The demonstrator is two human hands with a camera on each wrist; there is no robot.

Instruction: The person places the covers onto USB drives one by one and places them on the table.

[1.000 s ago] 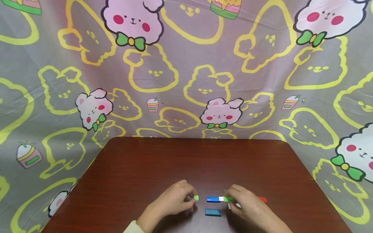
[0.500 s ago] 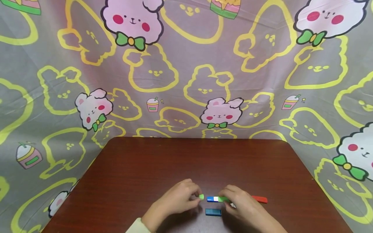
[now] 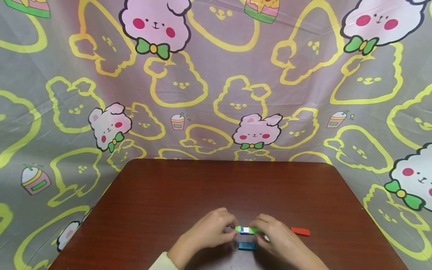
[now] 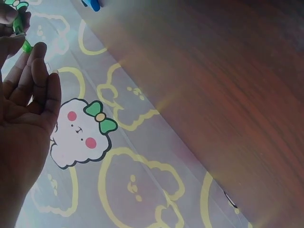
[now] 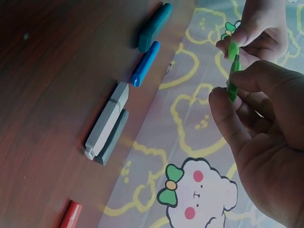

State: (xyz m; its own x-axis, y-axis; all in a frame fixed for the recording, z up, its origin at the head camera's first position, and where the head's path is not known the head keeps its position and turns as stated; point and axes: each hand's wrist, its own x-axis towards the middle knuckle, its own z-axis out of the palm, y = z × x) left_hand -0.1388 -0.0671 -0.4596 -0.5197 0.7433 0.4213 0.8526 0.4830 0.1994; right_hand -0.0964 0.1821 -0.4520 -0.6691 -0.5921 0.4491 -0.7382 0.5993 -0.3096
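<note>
My left hand [image 3: 213,230] pinches a small green cap [image 5: 233,50] between thumb and fingertips. Opposite it, my right hand [image 3: 281,237] holds a green USB stick [image 5: 232,83] whose pale connector [image 3: 245,230] points at the cap. Cap and connector line up, the cap right at the connector's end. Behind them a blue stick [image 5: 145,64] lies on the table, mostly covered in the head view. A teal stick [image 3: 247,246] lies nearer to me. The left wrist view shows the green cap [image 4: 27,46] at the fingertips.
On the brown table [image 3: 189,187] a red stick [image 3: 300,231] lies right of my right hand. A light grey stick [image 5: 107,121] and a darker grey one [image 5: 113,140] lie side by side. Patterned cloth [image 3: 202,75] hangs behind the table.
My left hand has moved right with the green cap, and my right hand has moved left with the USB stick. The gap between cap and connector has closed up.
</note>
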